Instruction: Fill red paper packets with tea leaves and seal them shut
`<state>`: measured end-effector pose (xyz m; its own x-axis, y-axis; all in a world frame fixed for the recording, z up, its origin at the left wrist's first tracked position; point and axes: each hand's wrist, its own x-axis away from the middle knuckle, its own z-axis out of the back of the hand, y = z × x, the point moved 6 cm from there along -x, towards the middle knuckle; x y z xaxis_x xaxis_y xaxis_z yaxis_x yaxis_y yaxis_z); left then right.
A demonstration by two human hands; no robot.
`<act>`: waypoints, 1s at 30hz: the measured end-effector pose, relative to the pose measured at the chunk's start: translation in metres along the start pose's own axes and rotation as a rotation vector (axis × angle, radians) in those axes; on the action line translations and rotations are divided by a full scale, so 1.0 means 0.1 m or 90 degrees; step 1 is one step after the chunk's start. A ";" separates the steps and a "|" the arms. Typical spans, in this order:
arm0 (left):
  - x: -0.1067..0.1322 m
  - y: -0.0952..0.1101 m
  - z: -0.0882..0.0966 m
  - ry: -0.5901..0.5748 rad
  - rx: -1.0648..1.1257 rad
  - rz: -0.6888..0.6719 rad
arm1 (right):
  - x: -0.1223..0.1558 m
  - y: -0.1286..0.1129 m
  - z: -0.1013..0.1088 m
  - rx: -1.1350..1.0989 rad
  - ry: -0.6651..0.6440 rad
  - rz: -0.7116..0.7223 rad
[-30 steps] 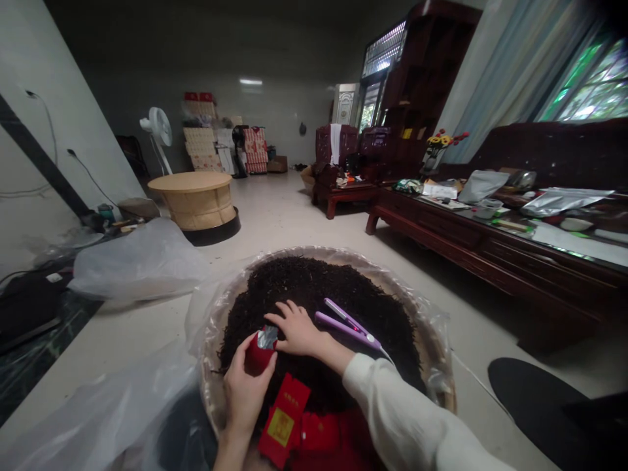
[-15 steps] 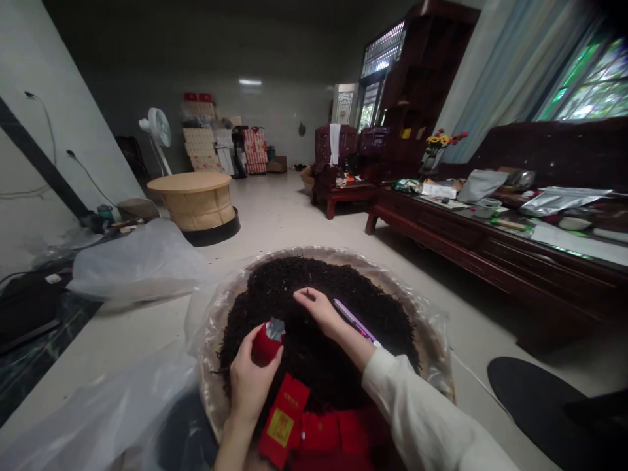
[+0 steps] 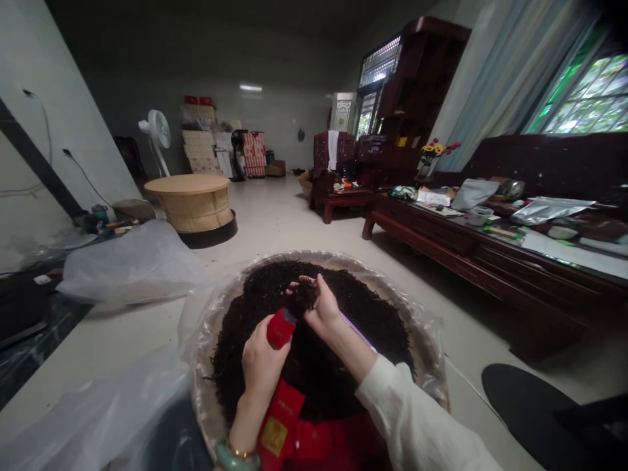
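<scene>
A wide round basket (image 3: pixel 432 386), lined with clear plastic, holds a heap of dark loose tea leaves (image 3: pixel 275 294). My left hand (image 3: pixel 262 363) is closed round a small red pouch (image 3: pixel 280 328), held upright over the leaves. My right hand (image 3: pixel 318 304) is cupped just right of the pouch's mouth, fingers curled round a pinch of tea leaves. A purple clamp-like tool (image 3: pixel 356 329) lies on the leaves, mostly hidden behind my right wrist. More red pouches (image 3: pixel 279 425) lie at the basket's near edge.
A crumpled clear plastic bag (image 3: pixel 132 261) lies on the floor at left. Behind it stand a round wooden drum (image 3: pixel 196 203) and a white fan (image 3: pixel 157 134). A long dark wooden table (image 3: pixel 490 248) with silver bags runs along the right. A black round object (image 3: pixel 540 405) sits at lower right.
My right hand lifted off the leaves beside the pouch, reached further into the heap, then rose curled round tea leaves. My left hand raised the red pouch higher.
</scene>
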<state>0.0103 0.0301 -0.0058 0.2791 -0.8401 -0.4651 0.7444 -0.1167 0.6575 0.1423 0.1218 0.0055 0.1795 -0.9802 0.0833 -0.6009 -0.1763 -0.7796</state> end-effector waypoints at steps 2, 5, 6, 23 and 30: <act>-0.03 0.03 -0.02 0.002 -0.001 0.003 | 0.04 -0.04 -0.09 0.015 -0.010 0.020; -0.06 0.03 -0.04 0.006 0.002 0.017 | 0.10 -0.08 -0.20 0.075 -0.044 0.034; -0.06 0.03 -0.04 0.008 0.005 0.022 | 0.12 -0.09 -0.22 0.109 -0.055 0.036; -0.01 -0.05 -0.09 0.037 0.035 0.036 | 0.55 -0.19 -0.43 0.633 -0.317 0.116; 0.03 -0.06 -0.09 0.060 0.036 0.006 | 0.64 -0.32 -0.42 0.865 -0.220 0.235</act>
<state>0.0122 0.0335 -0.0167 0.3438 -0.7879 -0.5108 0.7071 -0.1407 0.6930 0.1397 0.0609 0.0617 0.4745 -0.8451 -0.2462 0.5004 0.4890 -0.7145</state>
